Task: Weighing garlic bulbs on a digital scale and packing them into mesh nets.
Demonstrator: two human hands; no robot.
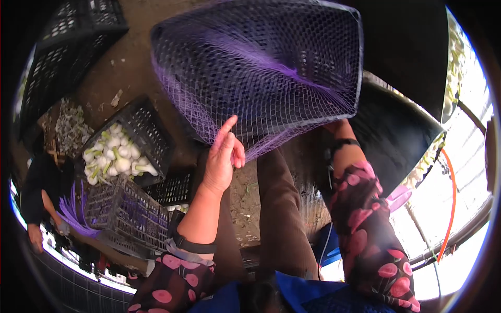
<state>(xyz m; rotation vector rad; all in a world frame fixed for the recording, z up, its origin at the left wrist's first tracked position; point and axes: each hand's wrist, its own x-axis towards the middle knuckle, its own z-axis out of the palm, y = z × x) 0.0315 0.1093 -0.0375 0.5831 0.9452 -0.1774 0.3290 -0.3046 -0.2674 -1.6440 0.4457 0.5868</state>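
Observation:
A black plastic crate (328, 43) is tilted in front of me, with purple mesh netting (250, 58) stretched over it and hanging past its near edge. My left hand (224, 156) is beside the netting's near edge, index finger extended and the other fingers curled; nothing clear is held in it. My right hand (337, 127) is at the crate's near right corner, its fingers mostly hidden beneath the rim, so its grip does not show fully.
Left stands a black crate of garlic bulbs (121, 156), near a crate with purple netting (133, 215). Another person (35, 195) is at far left. More black crates (74, 43) stand upper left. A dark sheet-like surface (395, 129) and heaped bulbs (454, 74) lie at right.

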